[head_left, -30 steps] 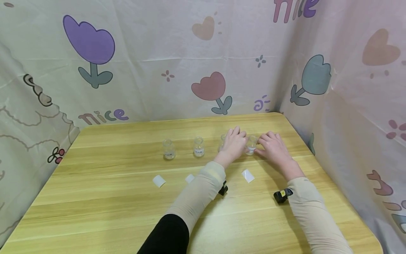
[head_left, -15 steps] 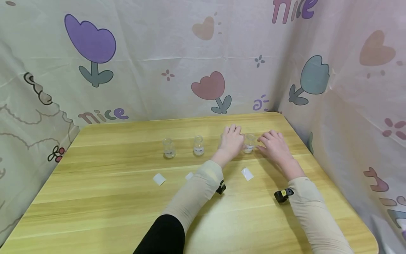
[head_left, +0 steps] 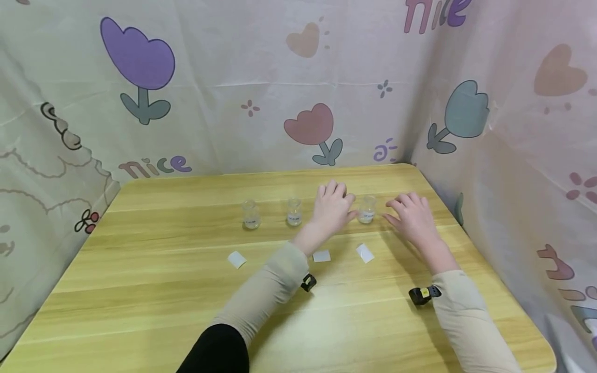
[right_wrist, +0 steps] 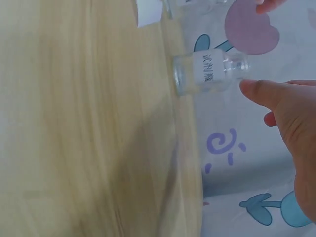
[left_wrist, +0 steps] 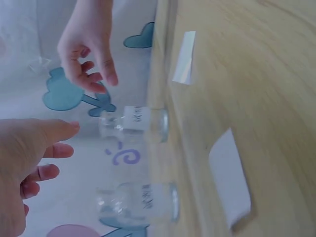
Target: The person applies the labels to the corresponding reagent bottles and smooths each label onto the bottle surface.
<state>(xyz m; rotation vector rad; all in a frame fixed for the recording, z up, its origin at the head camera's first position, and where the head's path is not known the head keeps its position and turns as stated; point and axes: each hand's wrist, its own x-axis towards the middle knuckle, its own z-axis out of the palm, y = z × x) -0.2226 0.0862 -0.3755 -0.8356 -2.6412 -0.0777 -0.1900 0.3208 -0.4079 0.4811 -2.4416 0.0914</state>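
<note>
Small clear glass bottles with white printed labels stand upright in a row on the wooden table. The rightmost bottle (head_left: 367,210) is between my two hands, and neither hand grips it. My left hand (head_left: 330,210) hovers left of it with fingers loosely bent, covering another bottle (left_wrist: 143,203) in the head view. My right hand (head_left: 415,220) is to the right of the rightmost bottle, its fingers relaxed and spread around nothing. Farther left stand a bottle (head_left: 294,212) and the leftmost bottle (head_left: 251,215).
White slips lie in front of the bottles: a left slip (head_left: 237,259), a middle slip (head_left: 321,256) and a right slip (head_left: 365,253). A patterned curtain (head_left: 210,124) hangs behind the wooden table (head_left: 140,290) and along its sides.
My left hand has moved left, away from the rightmost bottle, uncovering the middle slip. The rightmost bottle has shifted slightly left. My right hand has drawn a little to the right.
</note>
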